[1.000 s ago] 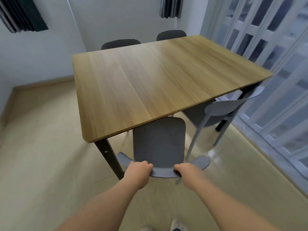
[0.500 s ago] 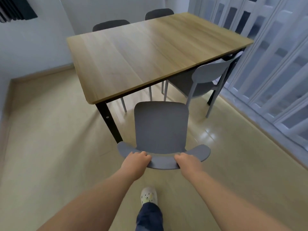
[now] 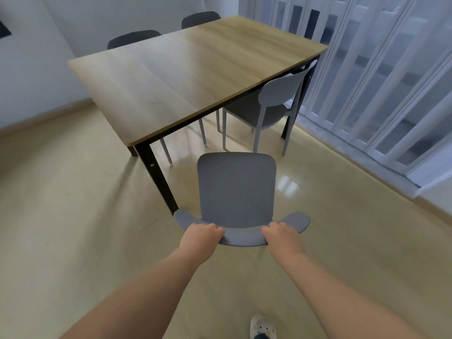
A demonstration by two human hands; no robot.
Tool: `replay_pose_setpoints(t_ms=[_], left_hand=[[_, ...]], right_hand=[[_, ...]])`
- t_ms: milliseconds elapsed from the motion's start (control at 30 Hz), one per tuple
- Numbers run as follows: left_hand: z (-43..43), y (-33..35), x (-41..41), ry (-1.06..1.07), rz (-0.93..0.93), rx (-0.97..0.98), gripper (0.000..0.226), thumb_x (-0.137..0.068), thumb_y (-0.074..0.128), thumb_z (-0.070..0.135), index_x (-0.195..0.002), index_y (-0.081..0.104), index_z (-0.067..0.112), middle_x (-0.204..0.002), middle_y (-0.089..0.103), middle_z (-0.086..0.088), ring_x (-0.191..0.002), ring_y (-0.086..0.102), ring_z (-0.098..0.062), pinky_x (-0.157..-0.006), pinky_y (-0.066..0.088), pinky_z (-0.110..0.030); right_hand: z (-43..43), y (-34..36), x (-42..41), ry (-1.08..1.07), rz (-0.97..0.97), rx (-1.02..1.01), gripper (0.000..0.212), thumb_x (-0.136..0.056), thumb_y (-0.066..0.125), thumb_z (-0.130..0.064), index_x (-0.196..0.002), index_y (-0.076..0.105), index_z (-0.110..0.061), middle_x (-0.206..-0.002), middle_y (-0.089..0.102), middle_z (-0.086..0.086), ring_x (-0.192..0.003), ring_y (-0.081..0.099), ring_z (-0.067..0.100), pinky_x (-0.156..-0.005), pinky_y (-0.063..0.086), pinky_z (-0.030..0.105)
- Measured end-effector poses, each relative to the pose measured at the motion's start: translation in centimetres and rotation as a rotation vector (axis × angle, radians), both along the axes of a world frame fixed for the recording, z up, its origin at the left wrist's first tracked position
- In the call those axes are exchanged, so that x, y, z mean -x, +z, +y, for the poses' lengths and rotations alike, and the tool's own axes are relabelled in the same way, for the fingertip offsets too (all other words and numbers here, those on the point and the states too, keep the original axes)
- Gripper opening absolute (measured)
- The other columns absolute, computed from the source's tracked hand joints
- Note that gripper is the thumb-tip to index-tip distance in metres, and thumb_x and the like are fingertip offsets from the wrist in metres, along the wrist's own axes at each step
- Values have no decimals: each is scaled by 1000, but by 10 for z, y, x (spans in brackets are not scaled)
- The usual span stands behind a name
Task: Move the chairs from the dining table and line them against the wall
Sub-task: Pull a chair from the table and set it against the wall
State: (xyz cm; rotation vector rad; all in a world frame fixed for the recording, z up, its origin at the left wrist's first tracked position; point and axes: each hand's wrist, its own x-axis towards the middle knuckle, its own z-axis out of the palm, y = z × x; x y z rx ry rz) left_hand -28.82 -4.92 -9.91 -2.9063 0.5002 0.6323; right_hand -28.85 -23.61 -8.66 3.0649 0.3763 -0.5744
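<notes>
1. The left hand (image 3: pixel 201 237) and the right hand (image 3: pixel 283 237) both grip the curved top rail of the grey chair (image 3: pixel 236 189). The left fingers (image 3: pixel 210 227) are clenched over the rail's far edge left of its middle. The right fingers (image 3: pixel 277 226) are clenched over it right of the middle.
2. A bare stretch of rail lies between the two hands, and each rounded rail end sticks out beyond its hand.
3. The grey chair is on open floor (image 3: pixel 73 216), pulled clear of the desk (image 3: pixel 183 77) and just off its near corner, beside the black desk leg (image 3: pixel 157 177). Its own legs are hidden under the seat, so I cannot tell whether they touch the floor.
4. The backrest is the part nearest the person. The seat stretches away from the hands, its front edge facing the desk's near side. The rail's long axis runs left to right across the view.
5. A pale grey chair (image 3: pixel 276 99) is tucked under the desk on the folding-door (image 3: pixel 379 81) side. Two dark chair backs (image 3: pixel 133 39) show beyond the far edge.
6. A white shoe (image 3: pixel 263 327) shows at the bottom edge.
</notes>
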Motion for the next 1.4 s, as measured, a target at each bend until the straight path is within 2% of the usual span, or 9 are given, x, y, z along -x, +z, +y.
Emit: replay_pose_setpoints(t_ms=[200,400,467,567,767,933,1067,1167,1400], left_hand=[[50,2,15,-132,14,-3,31,-89,42,-7,-112,57,7,-113,65,-11,-102,64,-31,-79,46,-38],[85,13,35,-205,45,-57,28,-89,48,-3,-113,56,10,-110,66,-9,-99,65,-30,-76,50,-37],[92,16,47,-201,50,-33,26,-92,43,-2,-112,56,8,-95,63,-9,-89,62,-29,-73,47,-37],[105,14,65,-230,29,4,24,-94,41,1,-109,57,8,-66,39,2,-76,49,-24,-68,41,-33],[138,13,138,-204,33,-24,26,-92,42,-1,-111,56,8,-89,47,-3,-76,47,-22,-66,37,-30],[166,16,212,-190,-4,-48,30,-92,39,-3,-115,54,8,-92,44,-2,-78,44,-21,-48,21,-20],[193,10,255,-155,-55,-63,33,-91,39,-4,-114,57,11,-109,62,-5,-89,59,-26,-71,28,-20],[214,9,280,-175,-68,-69,34,-90,39,-5,-114,58,11,-107,62,-5,-94,61,-26,-69,27,-21],[287,14,304,-194,-74,-78,27,-95,39,0,-103,62,12,-112,67,-5,-91,60,-25,-93,39,-28]], right_hand=[[50,0,50,-110,24,3,23,-91,39,3,-101,55,-11,-118,58,15,-111,56,28,-68,32,33],[82,8,94,-286,45,32,22,-94,37,-2,-99,55,-15,-119,62,13,-110,60,28,-76,43,35],[90,14,107,-326,55,43,21,-95,37,-4,-94,51,-19,-120,62,13,-110,60,28,-82,45,33],[101,17,125,-348,106,12,16,-94,37,-4,-88,44,-18,-118,62,14,-99,60,27,-71,35,30],[127,13,193,-358,122,-33,20,-90,37,0,-73,35,-11,-68,36,6,-79,47,26,-52,29,27],[152,11,262,-304,27,-83,15,-95,40,-2,-85,35,-13,-101,61,17,-84,57,30,-64,33,31],[176,14,303,-334,29,-127,17,-92,39,2,-86,34,-14,-95,55,17,-77,43,23,-64,33,30],[193,18,328,-303,9,-122,20,-89,38,4,-86,34,-15,-102,59,17,-76,42,22,-64,32,31],[264,14,365,-156,7,-58,17,-93,40,-7,-80,35,-17,-105,65,12,-100,65,30,-61,31,31]])
